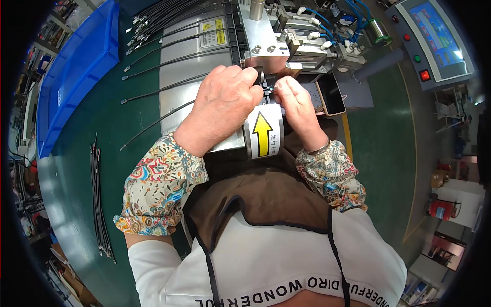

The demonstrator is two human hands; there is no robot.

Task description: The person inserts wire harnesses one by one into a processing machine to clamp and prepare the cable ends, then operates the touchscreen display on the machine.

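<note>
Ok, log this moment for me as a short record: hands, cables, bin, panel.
left hand: fingers curled in, beside small dark parts too small to identify
right hand: thumb and fingers brought together, on the other side of those parts
arrow label: yellow arrow on white, between the wrists
black cables: spread at upper left
loose cable bundle: on green surface
blue bin: upper left
control panel: upper right, screen lit

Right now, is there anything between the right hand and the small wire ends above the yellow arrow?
Nothing visible. The right hand has its fingertips right by the wire ends; the left hand is opposite.
</note>
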